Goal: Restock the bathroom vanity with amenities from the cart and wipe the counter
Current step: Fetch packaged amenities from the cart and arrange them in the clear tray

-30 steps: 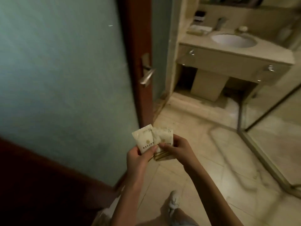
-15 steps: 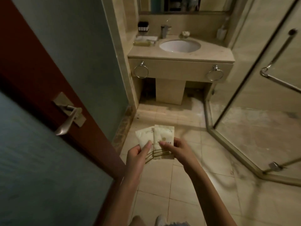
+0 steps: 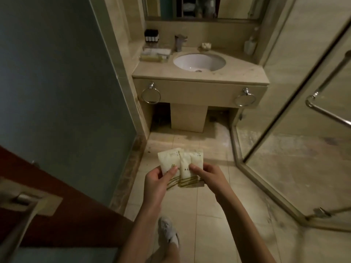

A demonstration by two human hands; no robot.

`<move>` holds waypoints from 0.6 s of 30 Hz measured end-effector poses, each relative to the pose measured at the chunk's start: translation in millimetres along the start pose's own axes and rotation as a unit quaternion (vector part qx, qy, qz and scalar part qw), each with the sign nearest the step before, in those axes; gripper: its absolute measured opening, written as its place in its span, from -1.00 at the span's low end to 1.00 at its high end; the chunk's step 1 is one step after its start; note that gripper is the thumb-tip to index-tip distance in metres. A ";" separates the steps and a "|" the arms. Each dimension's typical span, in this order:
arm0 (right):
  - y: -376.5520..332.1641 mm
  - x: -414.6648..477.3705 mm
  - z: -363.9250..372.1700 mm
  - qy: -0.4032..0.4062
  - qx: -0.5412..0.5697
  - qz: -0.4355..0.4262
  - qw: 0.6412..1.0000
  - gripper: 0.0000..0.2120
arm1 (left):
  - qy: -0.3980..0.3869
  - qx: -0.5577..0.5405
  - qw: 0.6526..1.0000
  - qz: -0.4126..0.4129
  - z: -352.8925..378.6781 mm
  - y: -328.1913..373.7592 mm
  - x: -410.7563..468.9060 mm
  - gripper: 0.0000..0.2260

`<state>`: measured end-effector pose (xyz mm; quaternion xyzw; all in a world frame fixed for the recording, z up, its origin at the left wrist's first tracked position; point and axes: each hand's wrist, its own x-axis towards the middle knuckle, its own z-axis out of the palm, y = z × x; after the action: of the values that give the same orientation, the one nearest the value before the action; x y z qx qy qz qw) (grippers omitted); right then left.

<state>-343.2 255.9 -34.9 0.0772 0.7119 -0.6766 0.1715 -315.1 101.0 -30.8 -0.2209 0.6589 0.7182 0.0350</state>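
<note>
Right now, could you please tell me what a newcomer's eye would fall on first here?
First the cream amenity packets, fanned low in the centre, pinched by the left hand and right hand. Beyond them, against the far wall, the white sink glows in the beige vanity counter. A glass shower door stands to the right.

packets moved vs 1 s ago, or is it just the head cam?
Yes. The packets, pinched by the left hand and right hand, have gone forward past the door toward the vanity.
</note>
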 end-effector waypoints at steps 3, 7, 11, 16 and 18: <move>-36.2 56.3 12.7 -0.009 -0.015 -0.015 1.000 -0.91 | 0.016 0.007 1.000 0.012 -6.6 27.6 57.0 -0.82; -72.9 122.2 25.8 -0.012 -0.023 -0.029 0.999 -0.94 | -0.001 0.009 1.000 0.019 -11.5 58.2 125.8 -0.78; -86.7 172.5 27.1 -0.007 -0.005 -0.019 1.000 -0.91 | -0.007 0.002 1.000 0.022 -2.5 73.9 173.4 -0.84; -97.6 244.9 26.5 -0.013 -0.002 -0.005 1.000 -0.85 | -0.004 0.005 1.000 0.000 5.4 89.0 236.1 -0.80; -102.4 279.3 27.8 -0.029 -0.002 0.004 1.000 -0.84 | 0.010 -0.002 1.000 -0.008 9.6 96.0 267.2 -0.80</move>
<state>-633.8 186.8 -37.0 0.0603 0.7076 -0.6765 0.1947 -590.9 33.5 -38.2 -0.2335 0.6562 0.7168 0.0332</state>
